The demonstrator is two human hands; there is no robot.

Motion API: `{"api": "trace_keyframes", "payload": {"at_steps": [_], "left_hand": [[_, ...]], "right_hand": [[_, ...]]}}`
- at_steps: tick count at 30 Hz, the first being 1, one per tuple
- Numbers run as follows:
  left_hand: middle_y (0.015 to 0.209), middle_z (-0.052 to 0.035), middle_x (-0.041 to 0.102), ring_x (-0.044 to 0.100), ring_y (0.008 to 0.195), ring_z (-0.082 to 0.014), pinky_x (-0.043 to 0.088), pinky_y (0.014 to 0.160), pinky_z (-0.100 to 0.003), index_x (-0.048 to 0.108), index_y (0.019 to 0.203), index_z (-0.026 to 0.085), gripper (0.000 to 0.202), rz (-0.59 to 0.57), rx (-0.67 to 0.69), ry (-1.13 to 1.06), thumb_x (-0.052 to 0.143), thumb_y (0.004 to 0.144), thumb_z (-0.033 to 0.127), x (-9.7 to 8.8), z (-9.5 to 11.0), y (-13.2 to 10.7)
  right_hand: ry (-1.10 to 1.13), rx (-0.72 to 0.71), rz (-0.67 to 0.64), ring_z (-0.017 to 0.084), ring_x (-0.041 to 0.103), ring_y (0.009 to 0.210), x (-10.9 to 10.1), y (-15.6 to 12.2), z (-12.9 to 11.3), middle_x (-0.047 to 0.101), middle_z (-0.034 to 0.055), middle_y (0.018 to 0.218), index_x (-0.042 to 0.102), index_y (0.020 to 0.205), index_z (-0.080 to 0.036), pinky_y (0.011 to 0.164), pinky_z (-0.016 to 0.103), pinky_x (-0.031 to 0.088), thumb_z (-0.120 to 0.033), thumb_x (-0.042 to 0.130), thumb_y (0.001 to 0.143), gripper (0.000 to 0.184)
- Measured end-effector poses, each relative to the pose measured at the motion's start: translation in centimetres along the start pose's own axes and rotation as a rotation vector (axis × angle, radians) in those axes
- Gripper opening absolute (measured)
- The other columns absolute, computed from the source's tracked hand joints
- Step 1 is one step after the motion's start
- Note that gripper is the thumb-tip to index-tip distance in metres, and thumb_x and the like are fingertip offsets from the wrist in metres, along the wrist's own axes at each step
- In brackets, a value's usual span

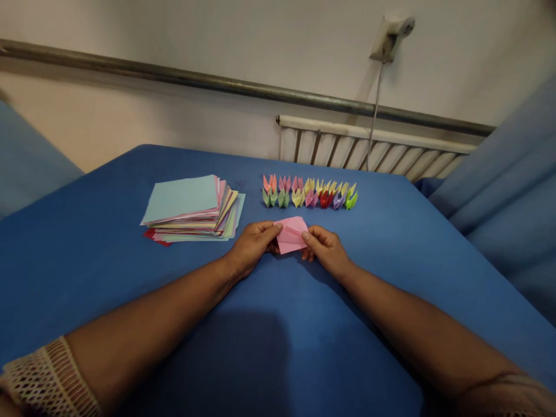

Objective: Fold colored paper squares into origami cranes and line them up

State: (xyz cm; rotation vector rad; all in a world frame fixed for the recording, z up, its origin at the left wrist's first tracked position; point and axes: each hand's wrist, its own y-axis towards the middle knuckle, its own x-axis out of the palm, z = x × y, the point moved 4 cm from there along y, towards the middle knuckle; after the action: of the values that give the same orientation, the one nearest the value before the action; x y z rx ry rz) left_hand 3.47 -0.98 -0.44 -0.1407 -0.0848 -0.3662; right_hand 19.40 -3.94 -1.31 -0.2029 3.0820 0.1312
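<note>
Between my two hands is a small folded piece of pink origami paper (292,237), held just above the blue table and showing crease lines and a layered flap. My left hand (256,243) pinches its left edge, thumb on top. The right edge is gripped by my right hand (325,248), its thumb pressed on the paper and fingers curled beneath. Just beyond the paper stand two rows of small folded paper cranes (311,198) in green, yellow, pink, red, purple and orange. The underside of the pink paper is hidden.
A thick stack of coloured paper sheets (186,200), light blue on top, lies to the left on the blue table (347,341). Behind the table are a white radiator (339,124), a metal rail (208,81) and a wall socket (388,40) with a cord. Blue curtains (512,191) hang at the right.
</note>
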Motion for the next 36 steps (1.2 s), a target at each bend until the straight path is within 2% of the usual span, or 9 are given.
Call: {"api": "trace_keyframes", "payload": {"at_steps": [3, 6, 14, 20, 22, 24, 26, 30, 36], "left_hand": [[0.061, -0.0001, 0.06, 0.052, 0.053, -0.0092, 0.043, 0.052, -0.021, 0.064, 0.075, 0.012, 0.029, 0.005, -0.02, 0.019, 0.067, 0.075, 0.041, 0.2, 0.0, -0.2], [0.066, 0.0001, 0.063, 0.053, 0.053, -0.0085, 0.043, 0.053, -0.021, 0.066, 0.084, 0.013, 0.028, -0.02, -0.025, 0.056, 0.073, 0.07, 0.036, 0.5, 0.1, -0.4], [0.094, -0.0042, 0.067, 0.062, 0.079, -0.0145, 0.05, 0.072, -0.027, 0.062, 0.104, 0.013, 0.044, -0.057, 0.083, 0.202, 0.076, 0.063, 0.024, 0.7, 0.2, -0.4], [0.096, -0.0027, 0.066, 0.062, 0.077, -0.0132, 0.051, 0.073, -0.029, 0.033, 0.143, 0.022, 0.081, -0.123, 0.216, 0.254, 0.07, 0.072, 0.021, 0.9, 0.4, -0.7], [0.099, -0.0037, 0.066, 0.061, 0.078, -0.013, 0.051, 0.075, -0.029, 0.044, 0.137, 0.023, 0.067, -0.117, 0.259, 0.308, 0.067, 0.074, 0.022, 0.9, 0.6, -0.9], [0.1, -0.005, 0.066, 0.061, 0.082, -0.014, 0.049, 0.078, -0.029, 0.062, 0.118, 0.019, 0.042, -0.1, 0.294, 0.388, 0.066, 0.076, 0.023, 0.8, 0.7, -0.9], [0.096, -0.0048, 0.067, 0.061, 0.08, -0.0139, 0.049, 0.076, -0.028, 0.068, 0.107, 0.017, 0.032, -0.079, 0.281, 0.406, 0.065, 0.076, 0.023, 0.7, 0.7, -0.9], [0.087, -0.0028, 0.068, 0.059, 0.069, -0.0113, 0.048, 0.067, -0.026, 0.062, 0.116, 0.016, 0.047, -0.033, 0.159, 0.237, 0.069, 0.071, 0.021, 0.3, 0.3, -0.4], [0.093, -0.0049, 0.069, 0.062, 0.076, -0.012, 0.048, 0.074, -0.027, 0.062, 0.113, 0.013, 0.05, 0.013, 0.107, 0.032, 0.075, 0.065, 0.02, 0.0, 0.4, 0.0]], "right_hand": [[0.02, -0.016, -0.028, 0.009, 0.051, 0.047, 0.2, 0.0, -0.1, 0.058, -0.0042, 0.058, 0.056, 0.082, -0.019, 0.046, 0.022, 0.039, -0.051, 0.066, 0.075, 0.034], [0.032, 0.012, -0.006, 0.009, 0.05, 0.045, 0.1, 0.2, 0.2, 0.057, -0.0041, 0.055, 0.056, 0.078, -0.019, 0.044, 0.021, 0.038, -0.05, 0.067, 0.073, 0.033], [0.058, 0.066, 0.036, 0.009, 0.048, 0.038, -0.2, 0.6, 0.7, 0.056, -0.0028, 0.044, 0.053, 0.065, -0.019, 0.04, 0.021, 0.037, -0.059, 0.057, 0.078, 0.042], [0.161, 0.084, 0.09, 0.009, 0.049, 0.037, -0.5, 0.9, 1.0, 0.057, -0.0022, 0.045, 0.056, 0.068, -0.018, 0.04, 0.021, 0.037, -0.056, 0.059, 0.078, 0.039], [0.195, 0.097, 0.113, 0.009, 0.049, 0.038, -0.6, 0.9, 1.1, 0.058, -0.0018, 0.046, 0.056, 0.07, -0.018, 0.04, 0.021, 0.037, -0.055, 0.06, 0.078, 0.038], [0.205, 0.106, 0.102, 0.009, 0.05, 0.038, -0.6, 0.9, 1.2, 0.059, -0.0013, 0.046, 0.057, 0.071, -0.018, 0.041, 0.021, 0.038, -0.054, 0.06, 0.078, 0.037], [0.206, 0.101, 0.078, 0.009, 0.05, 0.038, -0.6, 1.0, 1.1, 0.059, -0.0011, 0.047, 0.057, 0.07, -0.018, 0.042, 0.021, 0.038, -0.054, 0.061, 0.078, 0.038], [0.196, 0.077, 0.028, 0.009, 0.049, 0.038, -0.5, 0.9, 1.1, 0.06, -0.0008, 0.048, 0.057, 0.07, -0.017, 0.042, 0.021, 0.037, -0.057, 0.06, 0.079, 0.041], [0.273, 0.082, -0.011, 0.01, 0.057, 0.047, -0.5, 0.9, 1.1, 0.066, 0.0023, 0.061, 0.061, 0.079, -0.016, 0.044, 0.021, 0.041, -0.061, 0.053, 0.082, 0.046]]}}
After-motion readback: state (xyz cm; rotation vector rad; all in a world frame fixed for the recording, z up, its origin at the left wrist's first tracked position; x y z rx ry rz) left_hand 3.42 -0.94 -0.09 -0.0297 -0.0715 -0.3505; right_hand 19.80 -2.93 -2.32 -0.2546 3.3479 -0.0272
